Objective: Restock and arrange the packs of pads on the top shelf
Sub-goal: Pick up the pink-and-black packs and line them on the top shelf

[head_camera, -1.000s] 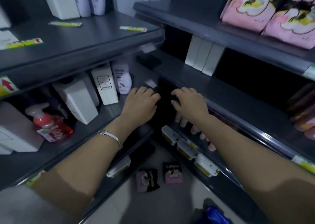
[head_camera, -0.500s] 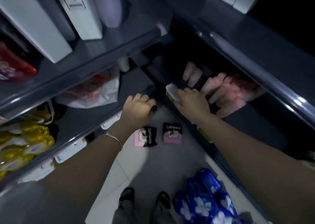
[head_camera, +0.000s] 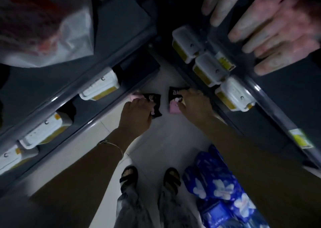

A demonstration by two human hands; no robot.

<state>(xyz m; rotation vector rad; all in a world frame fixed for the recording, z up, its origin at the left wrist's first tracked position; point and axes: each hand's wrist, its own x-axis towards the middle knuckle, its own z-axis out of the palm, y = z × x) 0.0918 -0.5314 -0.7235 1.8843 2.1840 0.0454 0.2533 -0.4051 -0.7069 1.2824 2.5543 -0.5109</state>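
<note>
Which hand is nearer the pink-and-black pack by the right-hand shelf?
Right. The right hand grips that pack at its right edge. The left hand is apart from it to the left, gripping the other pack.

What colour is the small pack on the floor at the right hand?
The pack is black and pink, head view.

Bends over, reaching both bare forearms down and forward, converging toward the floor, hands near each other but apart. Shows back of left hand (head_camera: pixel 137 114) to camera, fingers curled down over left pack (head_camera: pixel 155 100). Wears thin bracelet (head_camera: pixel 112 144) on left wrist. Holds right hand (head_camera: pixel 194 104) knuckles-up, fingertips bent onto right pack (head_camera: pixel 173 99), pinching its near edge; thumb hidden.
</note>
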